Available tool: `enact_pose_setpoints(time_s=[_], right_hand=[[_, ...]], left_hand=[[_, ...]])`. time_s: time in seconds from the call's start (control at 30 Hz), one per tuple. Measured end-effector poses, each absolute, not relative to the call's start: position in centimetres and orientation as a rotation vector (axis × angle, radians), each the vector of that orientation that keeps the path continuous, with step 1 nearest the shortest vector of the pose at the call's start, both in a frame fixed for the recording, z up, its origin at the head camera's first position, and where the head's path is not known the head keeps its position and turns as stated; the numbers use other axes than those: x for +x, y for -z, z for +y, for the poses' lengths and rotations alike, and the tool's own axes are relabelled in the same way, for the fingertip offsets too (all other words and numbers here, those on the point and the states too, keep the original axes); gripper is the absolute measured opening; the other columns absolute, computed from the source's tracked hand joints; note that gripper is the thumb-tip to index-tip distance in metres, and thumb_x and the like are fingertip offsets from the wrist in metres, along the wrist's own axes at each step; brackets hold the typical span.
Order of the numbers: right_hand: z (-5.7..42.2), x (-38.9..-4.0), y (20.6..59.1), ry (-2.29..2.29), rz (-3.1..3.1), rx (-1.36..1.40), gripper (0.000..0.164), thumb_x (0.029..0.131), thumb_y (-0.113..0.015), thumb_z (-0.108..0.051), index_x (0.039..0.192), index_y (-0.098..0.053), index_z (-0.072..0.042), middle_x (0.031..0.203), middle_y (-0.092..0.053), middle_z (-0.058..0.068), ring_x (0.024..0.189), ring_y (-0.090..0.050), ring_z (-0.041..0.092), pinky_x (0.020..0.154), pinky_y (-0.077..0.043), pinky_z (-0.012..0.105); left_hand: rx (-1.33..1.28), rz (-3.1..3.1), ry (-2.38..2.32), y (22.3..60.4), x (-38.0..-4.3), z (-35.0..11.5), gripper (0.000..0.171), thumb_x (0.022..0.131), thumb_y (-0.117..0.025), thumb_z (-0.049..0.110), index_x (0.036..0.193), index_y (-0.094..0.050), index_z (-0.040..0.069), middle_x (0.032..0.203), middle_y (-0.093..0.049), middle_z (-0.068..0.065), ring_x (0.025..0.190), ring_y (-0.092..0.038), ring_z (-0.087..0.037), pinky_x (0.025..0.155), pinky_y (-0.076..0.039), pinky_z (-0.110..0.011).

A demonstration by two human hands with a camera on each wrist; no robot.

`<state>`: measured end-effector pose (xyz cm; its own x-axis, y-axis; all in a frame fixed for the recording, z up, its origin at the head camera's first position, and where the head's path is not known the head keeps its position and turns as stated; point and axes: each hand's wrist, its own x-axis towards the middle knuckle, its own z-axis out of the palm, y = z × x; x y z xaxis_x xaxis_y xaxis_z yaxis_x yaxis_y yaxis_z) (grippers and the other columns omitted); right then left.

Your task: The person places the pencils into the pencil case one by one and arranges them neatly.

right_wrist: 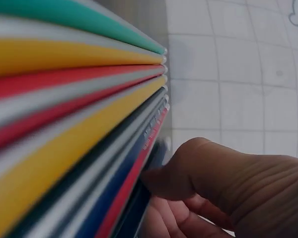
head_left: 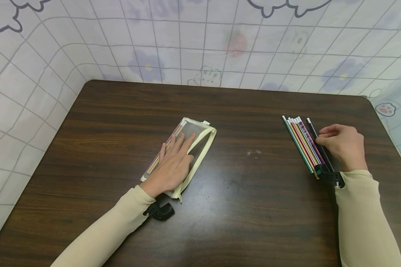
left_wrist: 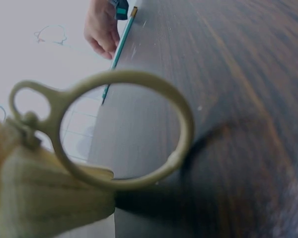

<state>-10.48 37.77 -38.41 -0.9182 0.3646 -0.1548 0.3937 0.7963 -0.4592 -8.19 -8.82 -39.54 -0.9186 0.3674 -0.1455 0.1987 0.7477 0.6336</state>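
Note:
My left hand [head_left: 172, 163] rests flat, fingers extended, on a cream-edged mesh pencil case [head_left: 211, 140] lying slantwise on the table. Through the mesh show a few pencils [head_left: 155, 162] along its left side. Large in the left wrist view is the case's ring-shaped zipper pull [left_wrist: 185, 119]. Over on the right, my right hand [head_left: 345, 144] pinches a dark pencil [head_left: 311, 126] between thumb and fingers. That pencil lies just right of a row of striped pencils [right_wrist: 64, 119] in teal, yellow, red and purple. The thumb [right_wrist: 176, 171] presses its side in the right wrist view.
A dark wooden table [head_left: 240, 207] bears everything, with its far edge against a white grid-patterned cloth [head_left: 173, 44]. Wide tabletop separates the case from the pencil row. Black wrist bands [head_left: 158, 211] sit at both cuffs.

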Motion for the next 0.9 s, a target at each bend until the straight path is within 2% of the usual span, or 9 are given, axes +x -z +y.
enact_pose_setpoints(time_s=[0.23,0.4,0.5,0.6,0.7,0.8,0.9], right_hand=[[37.5,-10.5,38.3,0.676,2.926,0.610,0.039,0.092,-0.070,-0.028,0.114,-0.066,0.004,0.112,-0.068,0.032,0.102,-0.051,0.041,0.069,-0.039,0.036],[37.8,-10.4,38.1,0.689,2.885,0.605,0.045,0.095,-0.065,-0.033,0.119,-0.064,0.005,0.122,-0.062,0.034,0.101,-0.055,0.042,0.067,-0.043,0.034],[38.4,-10.1,38.1,0.776,2.819,0.630,0.052,0.099,-0.059,-0.037,0.130,-0.061,0.005,0.132,-0.057,0.035,0.107,-0.055,0.044,0.074,-0.048,0.043],[38.8,-9.9,38.0,0.863,2.753,0.648,0.058,0.102,-0.054,-0.041,0.139,-0.056,0.004,0.138,-0.053,0.035,0.114,-0.054,0.045,0.086,-0.048,0.055],[39.1,-9.7,38.0,0.905,2.730,0.637,0.061,0.103,-0.052,-0.043,0.142,-0.055,0.004,0.137,-0.054,0.034,0.114,-0.056,0.042,0.086,-0.047,0.055],[39.4,-9.7,38.0,0.915,2.727,0.624,0.061,0.103,-0.053,-0.044,0.142,-0.055,0.003,0.134,-0.057,0.032,0.108,-0.060,0.035,0.083,-0.046,0.047],[39.7,-9.7,38.0,0.950,2.713,0.613,0.060,0.104,-0.054,-0.043,0.143,-0.054,0.003,0.128,-0.062,0.029,0.101,-0.063,0.026,0.086,-0.047,0.049]], left_hand=[[0.441,2.689,-0.930,39.5,-8.2,-8.8,0.061,0.107,-0.023,0.032,0.167,-0.015,0.032,0.176,-0.008,-0.010,0.165,0.007,-0.031,0.130,0.006,-0.062],[0.441,2.688,-0.930,39.5,-8.2,-8.8,0.061,0.107,-0.023,0.032,0.167,-0.015,0.032,0.176,-0.009,-0.010,0.165,0.007,-0.031,0.130,0.006,-0.062],[0.444,2.686,-0.930,39.5,-8.1,-8.8,0.061,0.107,-0.023,0.033,0.167,-0.015,0.032,0.176,-0.009,-0.010,0.165,0.007,-0.031,0.130,0.006,-0.062],[0.449,2.688,-0.930,39.5,-8.1,-8.8,0.061,0.107,-0.023,0.033,0.167,-0.015,0.031,0.176,-0.009,-0.011,0.165,0.007,-0.031,0.130,0.006,-0.062],[0.450,2.691,-0.930,39.5,-8.1,-8.8,0.061,0.107,-0.023,0.032,0.167,-0.016,0.031,0.176,-0.009,-0.011,0.165,0.007,-0.031,0.130,0.006,-0.062],[0.448,2.692,-0.931,39.5,-8.2,-8.8,0.061,0.107,-0.023,0.032,0.167,-0.016,0.031,0.176,-0.010,-0.011,0.165,0.006,-0.032,0.130,0.005,-0.062],[0.446,2.692,-0.933,39.5,-8.2,-8.8,0.061,0.107,-0.023,0.032,0.167,-0.017,0.031,0.176,-0.010,-0.011,0.165,0.006,-0.032,0.130,0.005,-0.062]])
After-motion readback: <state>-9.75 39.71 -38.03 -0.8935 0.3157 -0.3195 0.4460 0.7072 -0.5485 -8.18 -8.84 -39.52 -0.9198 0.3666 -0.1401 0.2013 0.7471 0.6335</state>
